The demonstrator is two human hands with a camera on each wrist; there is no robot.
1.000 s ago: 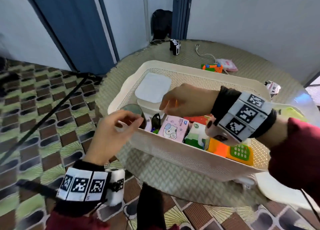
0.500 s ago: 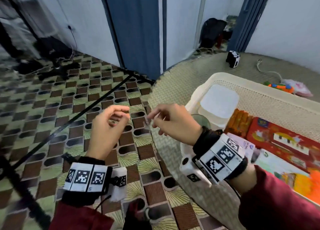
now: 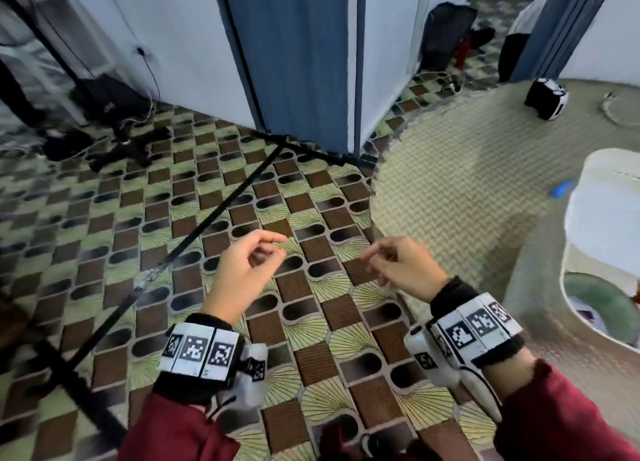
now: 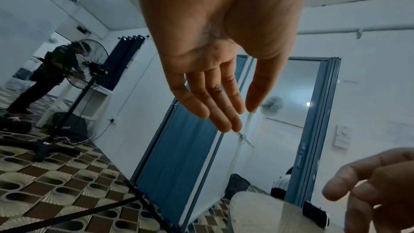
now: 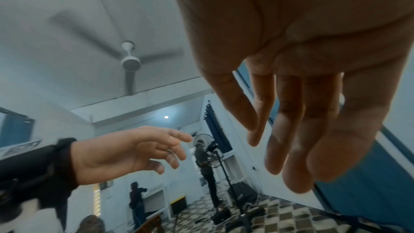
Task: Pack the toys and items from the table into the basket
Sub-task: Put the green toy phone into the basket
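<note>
Only the left end of the cream basket [image 3: 609, 159] shows at the right edge of the head view, with a white lid [image 3: 606, 211] and a green round item [image 3: 595, 294] inside. A black-and-white toy car [image 3: 547, 98] stands on the round woven table [image 3: 467, 183] behind it. Both hands hover over the patterned floor, left of the table. My left hand [image 3: 277, 247] has loosely curled fingers and holds nothing; its wrist view shows the left hand [image 4: 241, 112] relaxed. My right hand [image 3: 377, 263] is also empty, and the right wrist view shows the right hand [image 5: 268, 148] with slack fingers.
A black tripod leg [image 3: 207, 225] slants across the floor under my left hand. A blue folding door [image 3: 294, 62] stands beyond. A small blue object [image 3: 561, 188] lies on the table by the basket. A person stands by a pedestal fan [image 4: 89, 63] across the room.
The view has swung left, away from the basket. Both hands left the basket's near edge and now hang over the floor, left of the table, with nothing in them.
</note>
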